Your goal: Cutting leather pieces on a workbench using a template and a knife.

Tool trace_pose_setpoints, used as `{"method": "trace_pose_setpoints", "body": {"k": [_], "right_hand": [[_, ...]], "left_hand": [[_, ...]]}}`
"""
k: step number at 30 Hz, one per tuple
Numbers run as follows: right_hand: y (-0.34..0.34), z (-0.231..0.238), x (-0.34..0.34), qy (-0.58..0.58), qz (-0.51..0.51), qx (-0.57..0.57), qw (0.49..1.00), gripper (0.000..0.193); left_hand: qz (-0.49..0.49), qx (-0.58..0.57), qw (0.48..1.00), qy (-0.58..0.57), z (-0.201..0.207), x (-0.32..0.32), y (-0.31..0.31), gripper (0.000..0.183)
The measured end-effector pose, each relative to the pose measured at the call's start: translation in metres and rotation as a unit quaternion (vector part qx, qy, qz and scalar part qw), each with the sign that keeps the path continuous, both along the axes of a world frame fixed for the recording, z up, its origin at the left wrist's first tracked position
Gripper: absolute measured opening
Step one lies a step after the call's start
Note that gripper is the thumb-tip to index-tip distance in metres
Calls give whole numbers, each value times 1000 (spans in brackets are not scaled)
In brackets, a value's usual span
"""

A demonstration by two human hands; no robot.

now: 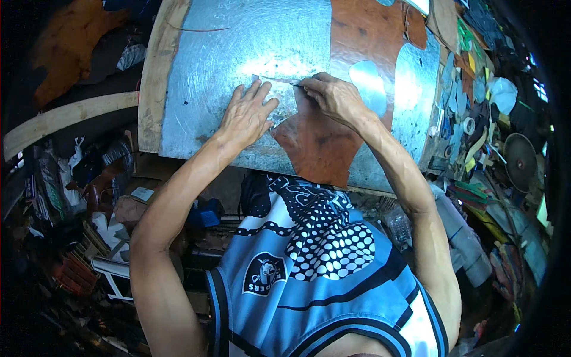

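My left hand [245,116] lies with fingers spread, pressing down on the metal-topped table and on the edge of a pale, flat piece [281,98]. Whether that piece is a pattern or bare metal is hard to tell in the glare. Closed in a pinch, my right hand [336,98] grips a thin pointed tool [295,84]; its tip touches the pale piece's far edge, and its handle is hidden by my fingers. Beneath and beside the right hand is a brown leather piece [324,143], its near end hanging over the table's front edge.
A larger brown leather hide [363,30] with cut-out gaps covers the table's right part. The metal sheet [208,59] has a wooden border [151,113] on the left. Scraps and a tape roll [468,125] clutter the right side. A curved wooden bar [71,116] stands left.
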State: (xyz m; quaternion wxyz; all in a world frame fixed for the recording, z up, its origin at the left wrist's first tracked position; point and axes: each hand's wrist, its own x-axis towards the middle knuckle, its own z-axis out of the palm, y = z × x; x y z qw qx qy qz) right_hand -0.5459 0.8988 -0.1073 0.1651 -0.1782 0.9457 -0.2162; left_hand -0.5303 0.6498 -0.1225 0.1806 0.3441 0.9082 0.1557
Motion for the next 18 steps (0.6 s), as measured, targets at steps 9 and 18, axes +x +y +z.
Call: {"method": "trace_pose_setpoints", "body": {"k": [9, 18], "right_hand": [[7, -2, 3, 16, -11, -7, 1000, 26], [-42, -8, 60, 56, -242, -128, 960, 28]], "left_hand": [[-14, -18, 1000, 8, -1, 0, 2, 50], [-58, -53, 997, 19, 6, -9, 12, 60]]}}
